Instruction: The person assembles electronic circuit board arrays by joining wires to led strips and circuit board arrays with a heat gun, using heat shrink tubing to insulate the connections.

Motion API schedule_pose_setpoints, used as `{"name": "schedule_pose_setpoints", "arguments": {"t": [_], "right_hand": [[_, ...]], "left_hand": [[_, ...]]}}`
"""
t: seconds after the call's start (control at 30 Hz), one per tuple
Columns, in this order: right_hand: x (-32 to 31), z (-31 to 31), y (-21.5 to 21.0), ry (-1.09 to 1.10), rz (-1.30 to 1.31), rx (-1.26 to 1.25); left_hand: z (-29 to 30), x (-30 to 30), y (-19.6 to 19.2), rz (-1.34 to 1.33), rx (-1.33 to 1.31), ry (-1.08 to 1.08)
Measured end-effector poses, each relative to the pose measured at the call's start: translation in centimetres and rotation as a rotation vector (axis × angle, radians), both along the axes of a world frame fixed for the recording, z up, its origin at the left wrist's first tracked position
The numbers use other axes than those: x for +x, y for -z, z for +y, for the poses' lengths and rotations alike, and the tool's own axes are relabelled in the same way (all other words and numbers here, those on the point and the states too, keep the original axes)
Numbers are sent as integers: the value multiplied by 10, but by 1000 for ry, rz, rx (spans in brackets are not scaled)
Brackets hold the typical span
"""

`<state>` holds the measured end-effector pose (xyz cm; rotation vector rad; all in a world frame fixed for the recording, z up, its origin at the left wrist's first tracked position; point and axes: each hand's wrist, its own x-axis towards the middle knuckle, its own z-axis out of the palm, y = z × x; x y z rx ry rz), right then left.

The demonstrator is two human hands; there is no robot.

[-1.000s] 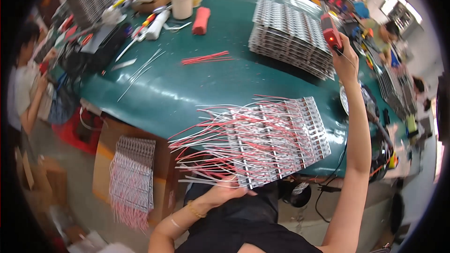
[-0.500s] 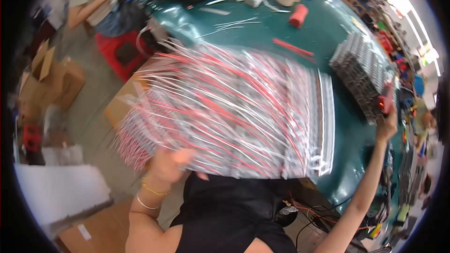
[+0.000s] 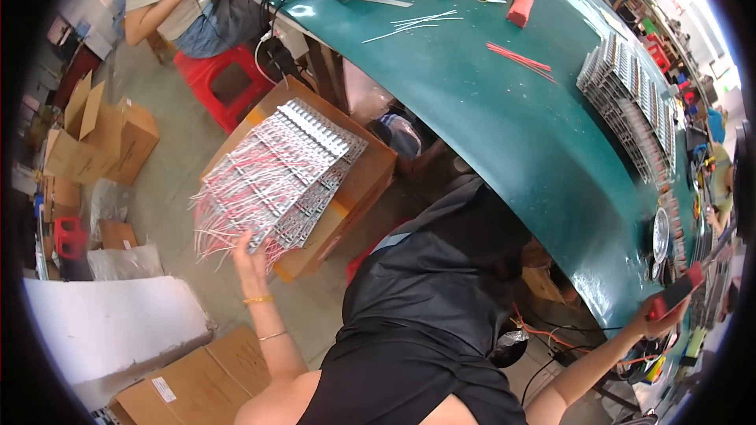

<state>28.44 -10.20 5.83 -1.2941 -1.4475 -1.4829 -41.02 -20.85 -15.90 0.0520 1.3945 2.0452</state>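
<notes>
My left hand [image 3: 250, 258] grips the near edge of a wired panel [image 3: 276, 159], rows of small white modules with red and white wires trailing off one side. This panel rests on a stack of similar panels [image 3: 315, 208] on a cardboard box [image 3: 370, 159] beside the table. At the far right, my right hand [image 3: 657, 321] is closed around a red-and-black handheld tool [image 3: 676, 296] with a thin tip. The tool's exact kind is unclear.
A green table [image 3: 504, 122] curves along the right. On it stand a pile of grey module panels [image 3: 630, 102], red wires [image 3: 520, 59], white wires [image 3: 413, 25] and a red block [image 3: 520, 8]. Another person [image 3: 177, 4] sits on a red stool [image 3: 224, 83]. Cartons [image 3: 102, 130] stand left.
The wired panel has moved from above the table edge and my lap leftward onto the stack on the box. My right hand has come nearer with the tool, away from the grey pile.
</notes>
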Motion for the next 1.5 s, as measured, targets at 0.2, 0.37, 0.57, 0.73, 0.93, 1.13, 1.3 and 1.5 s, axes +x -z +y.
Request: {"name": "schedule_pose_setpoints", "arguments": {"t": [0.2,0.37,0.57,0.73,0.93,1.13,1.3,1.5], "right_hand": [[-83,-13,47,-254,357,-343],[-109,1,34,-261,158,-369],[-89,-2,45,-198,343,-424],[-75,-21,67,-167,561,-545],[-64,-40,72,-207,934,-414],[-63,-19,71,-25,787,-372],[-67,8,56,-39,555,-446],[-63,6,60,23,610,-421]], "left_hand": [[7,-4,91,159,-142,162],[-11,-46,42,24,-771,971],[82,25,-117,533,-901,1228],[191,162,-205,1103,-252,1306],[342,240,-191,1548,120,1121],[448,277,-165,1973,165,1010],[435,321,-167,1821,442,1170],[387,355,-156,1878,753,1204]]}}
